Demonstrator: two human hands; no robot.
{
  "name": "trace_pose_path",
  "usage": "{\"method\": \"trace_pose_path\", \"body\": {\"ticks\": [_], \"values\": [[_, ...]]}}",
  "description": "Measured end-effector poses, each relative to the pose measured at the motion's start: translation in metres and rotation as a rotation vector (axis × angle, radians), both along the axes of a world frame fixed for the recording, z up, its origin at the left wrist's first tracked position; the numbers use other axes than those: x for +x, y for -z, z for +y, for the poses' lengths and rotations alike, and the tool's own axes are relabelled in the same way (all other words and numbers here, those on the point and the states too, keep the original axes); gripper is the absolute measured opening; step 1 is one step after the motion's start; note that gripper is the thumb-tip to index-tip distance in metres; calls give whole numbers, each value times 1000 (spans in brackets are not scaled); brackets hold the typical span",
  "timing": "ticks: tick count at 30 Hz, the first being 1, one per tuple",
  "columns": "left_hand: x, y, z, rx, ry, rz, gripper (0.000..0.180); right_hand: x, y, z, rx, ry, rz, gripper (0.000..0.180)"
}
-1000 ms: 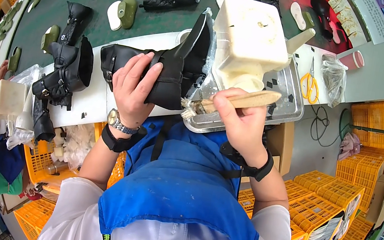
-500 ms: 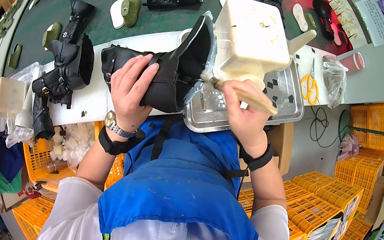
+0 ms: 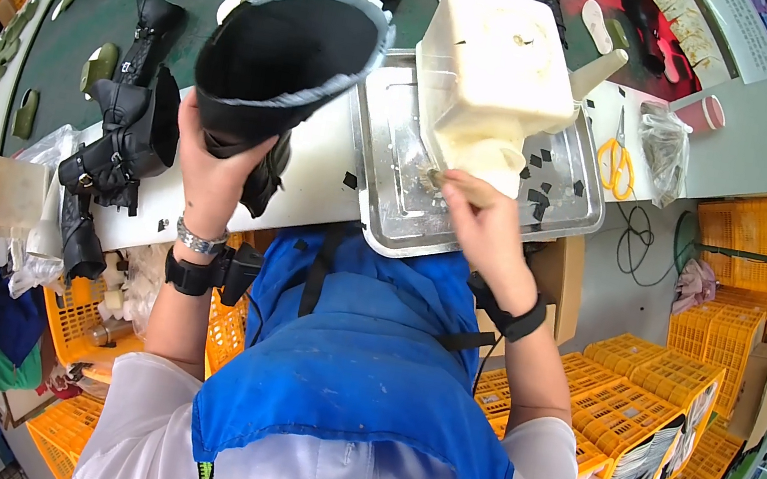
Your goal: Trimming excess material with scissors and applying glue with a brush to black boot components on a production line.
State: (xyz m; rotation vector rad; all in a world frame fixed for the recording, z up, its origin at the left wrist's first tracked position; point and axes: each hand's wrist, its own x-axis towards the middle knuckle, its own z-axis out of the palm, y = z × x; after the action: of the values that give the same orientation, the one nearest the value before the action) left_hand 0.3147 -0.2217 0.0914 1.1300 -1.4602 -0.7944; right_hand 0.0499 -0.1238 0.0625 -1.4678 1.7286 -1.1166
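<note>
My left hand is wrapped round a black boot upper and holds it raised over the white table edge. The wide boot opening faces up toward me, and a pale, wet-looking band runs round its rim. In my right hand is a brush, its handle mostly hidden by the fingers. The brush bristles are low over a clear tray, beside the spout of a cream plastic container. That container stands in the tray among small black scraps.
Several black buckled boots lie to the left. The green belt beyond carries more boots, pale soles and olive foot forms. Orange-handled scissors and a plastic bag lie right of the tray. Orange crates stand at right; co-workers are at left.
The boot upper has swung from lying sideways to opening-up, and moved left, away from the tray. My right hand has drawn the brush off the boot rim, down toward the container's spout.
</note>
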Motion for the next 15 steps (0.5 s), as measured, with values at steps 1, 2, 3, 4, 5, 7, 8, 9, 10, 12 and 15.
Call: {"method": "trace_pose_path", "body": {"ticks": [1,2,3,4,5,7,8,9,10,12,15], "values": [[2,-2,-2,70,58,112,64,2,10,0,-138,-36,170,17],[7,-1,-3,69,52,112,64,5,8,1,-78,-55,245,17],[12,1,-4,133,138,227,60,7,6,3,-18,-72,321,17],[17,4,-6,196,225,341,56,8,4,6,-20,-75,321,17],[23,8,-9,195,222,343,56,8,2,9,1,-91,363,16],[34,19,-16,310,487,581,54,3,-2,15,20,-105,405,16],[38,25,-21,339,532,553,57,-1,-5,18,53,-100,326,15],[39,28,-24,339,533,554,57,-6,-8,20,85,-94,246,15],[38,30,-27,375,570,573,59,-11,-15,21,40,-93,156,14],[41,39,-31,411,607,590,60,-22,-32,22,125,15,-112,17],[54,69,-44,597,604,653,66,-36,-52,13,74,162,-307,19]]}}
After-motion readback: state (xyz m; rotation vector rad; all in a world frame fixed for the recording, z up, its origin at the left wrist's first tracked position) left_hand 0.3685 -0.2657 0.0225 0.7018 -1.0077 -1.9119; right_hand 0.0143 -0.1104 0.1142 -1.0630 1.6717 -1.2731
